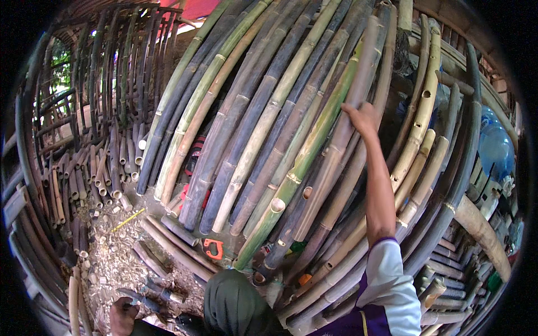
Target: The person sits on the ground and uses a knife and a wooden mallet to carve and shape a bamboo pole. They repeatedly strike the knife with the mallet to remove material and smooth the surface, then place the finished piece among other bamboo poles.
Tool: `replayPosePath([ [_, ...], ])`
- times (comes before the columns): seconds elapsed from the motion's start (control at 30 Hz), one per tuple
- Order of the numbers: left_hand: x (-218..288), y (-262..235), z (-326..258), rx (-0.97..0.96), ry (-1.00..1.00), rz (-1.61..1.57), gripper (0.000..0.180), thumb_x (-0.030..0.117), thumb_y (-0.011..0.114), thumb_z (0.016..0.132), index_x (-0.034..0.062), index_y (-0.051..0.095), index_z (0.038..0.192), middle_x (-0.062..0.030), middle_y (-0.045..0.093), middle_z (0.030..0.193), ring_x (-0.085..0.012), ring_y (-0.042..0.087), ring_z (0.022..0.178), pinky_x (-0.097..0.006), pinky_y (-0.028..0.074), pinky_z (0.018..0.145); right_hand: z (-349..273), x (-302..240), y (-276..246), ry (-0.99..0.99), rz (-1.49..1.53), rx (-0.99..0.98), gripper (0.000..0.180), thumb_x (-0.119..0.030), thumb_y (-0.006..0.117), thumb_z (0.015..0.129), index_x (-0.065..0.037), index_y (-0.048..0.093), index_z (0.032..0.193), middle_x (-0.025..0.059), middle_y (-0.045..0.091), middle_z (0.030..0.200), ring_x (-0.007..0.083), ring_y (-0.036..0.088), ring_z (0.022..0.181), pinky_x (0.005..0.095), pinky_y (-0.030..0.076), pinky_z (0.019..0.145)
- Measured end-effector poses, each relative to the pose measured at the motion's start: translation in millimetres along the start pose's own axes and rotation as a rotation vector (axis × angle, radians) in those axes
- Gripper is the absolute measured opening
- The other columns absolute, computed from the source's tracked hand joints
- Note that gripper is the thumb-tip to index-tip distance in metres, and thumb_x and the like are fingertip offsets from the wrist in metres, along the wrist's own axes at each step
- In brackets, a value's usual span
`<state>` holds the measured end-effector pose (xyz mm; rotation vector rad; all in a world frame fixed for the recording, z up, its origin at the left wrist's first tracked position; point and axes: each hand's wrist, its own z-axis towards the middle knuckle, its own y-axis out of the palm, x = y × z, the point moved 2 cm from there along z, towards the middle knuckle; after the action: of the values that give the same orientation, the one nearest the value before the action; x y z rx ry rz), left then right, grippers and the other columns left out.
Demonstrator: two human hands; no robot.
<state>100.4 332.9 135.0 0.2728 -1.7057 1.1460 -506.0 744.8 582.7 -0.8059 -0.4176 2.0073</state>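
Observation:
My right hand [364, 120] reaches far forward and grips a long greyish-brown bamboo pole [335, 154]. The thumb lies on the pole's left side, while the other fingers are mostly hidden. This pole's far end is smeared by motion, and a hole shows near its close end. Just left of it lies a green bamboo pole [314, 143] with an angled cut opening near its lower end. More grey, cream and greenish bamboo poles [269, 120] lie side by side to the left. My left hand does not show.
An orange-handled saw [213, 248] lies by the poles' near ends. Short bamboo pieces [103, 171] stand and lie at the left, above floor shavings [120, 246]. Rounded dark green fabric [235, 302] fills the lower middle. More poles [426, 101] and a blue bottle [496, 145] are at right.

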Motion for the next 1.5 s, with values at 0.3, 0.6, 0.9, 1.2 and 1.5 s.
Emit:
replayPosePath([
  [0.3,-26,1,13,0.029,0.006,-0.117,0.030,0.009,0.079,0.082,-0.0071,0.071,0.106,-0.0152,0.075,0.085,-0.0196,0.070,0.080,-0.033,0.053,0.072,72,-48,76,0.074,0.017,0.003,0.054,-0.042,0.079,0.084,0.001,0.074,0.117,0.0259,0.070,0.126,0.0428,0.066,0.121,0.0473,0.053,0.104],
  [0.6,-21,-11,2,-0.015,-0.040,0.011,0.026,0.008,0.074,0.083,-0.0079,0.072,0.104,-0.0181,0.076,0.086,-0.0213,0.074,0.077,-0.034,0.056,0.067,77,-44,88,0.151,0.015,0.007,0.048,-0.039,0.076,0.087,-0.003,0.074,0.120,0.0233,0.070,0.128,0.0402,0.067,0.121,0.0466,0.054,0.103],
  [0.9,0,1,11,-0.049,0.043,0.022,0.030,0.010,0.071,0.086,-0.0071,0.070,0.111,-0.0149,0.075,0.085,-0.0199,0.069,0.079,-0.034,0.054,0.072,101,-22,107,0.081,-0.085,-0.028,0.051,-0.044,0.073,0.086,-0.008,0.075,0.121,0.0186,0.070,0.131,0.0359,0.067,0.123,0.0456,0.054,0.102],
  [1.2,-31,-5,4,0.023,-0.035,-0.142,0.033,0.014,0.072,0.087,-0.0063,0.070,0.113,-0.0080,0.072,0.081,-0.0147,0.065,0.075,-0.031,0.050,0.068,128,-17,130,0.171,-0.053,-0.068,0.065,-0.052,0.081,0.080,-0.010,0.072,0.128,0.0166,0.065,0.140,0.0371,0.062,0.130,0.0482,0.051,0.108],
  [1.5,-38,-7,8,-0.004,-0.026,-0.039,0.035,0.014,0.072,0.085,-0.0039,0.072,0.114,-0.0168,0.077,0.088,-0.0212,0.072,0.079,-0.034,0.055,0.072,107,-18,116,0.090,-0.081,-0.021,0.057,-0.049,0.078,0.082,-0.014,0.074,0.127,0.0169,0.069,0.134,0.0402,0.065,0.124,0.0492,0.053,0.105],
])
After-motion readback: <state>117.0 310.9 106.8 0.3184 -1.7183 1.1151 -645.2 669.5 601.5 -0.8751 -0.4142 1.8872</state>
